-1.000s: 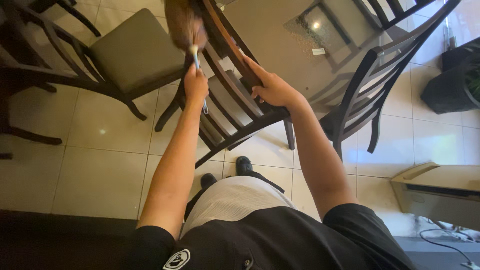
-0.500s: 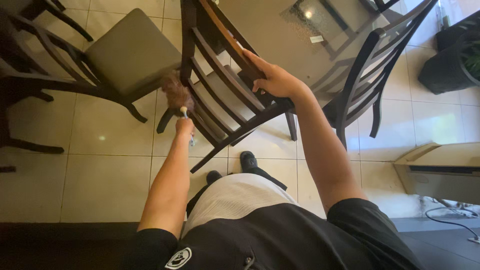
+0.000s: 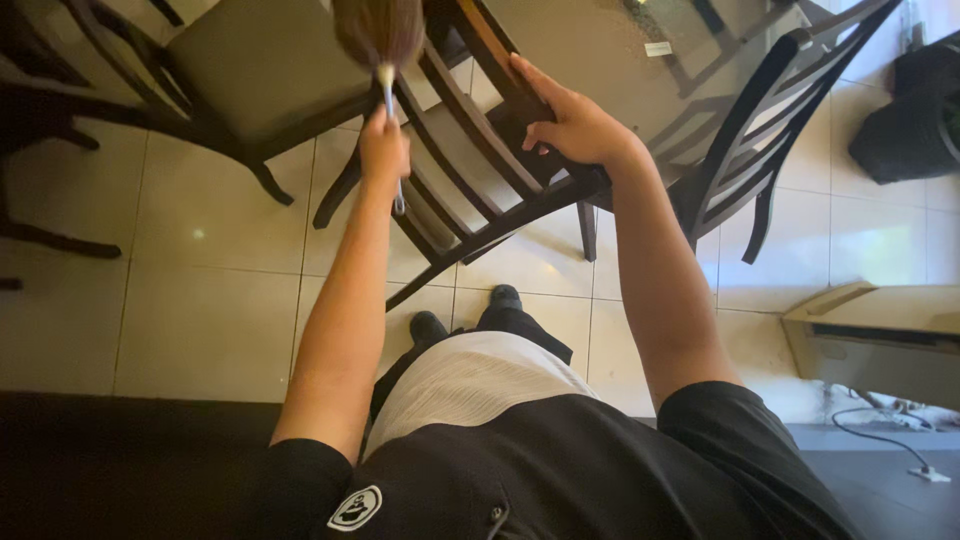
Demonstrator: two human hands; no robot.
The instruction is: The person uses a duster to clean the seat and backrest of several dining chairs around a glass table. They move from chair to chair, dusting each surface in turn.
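My left hand grips the thin pale handle of a feather duster, whose brown feathered head points up near the top edge of the view, over the back slats of a dark wooden chair. My right hand holds the top rail of that chair's back. The chair is tilted toward me. Below the chair I see my dark shoes on the tiled floor.
A second dark chair with an olive cushion stands at the upper left. A glass-topped table and another dark slatted chair are at the upper right. A beige box and a cable lie on the floor at right.
My left hand swung the duster down beside the chair's slats and then back up; its head is now high at the top of the view. My right hand stays on the chair back.
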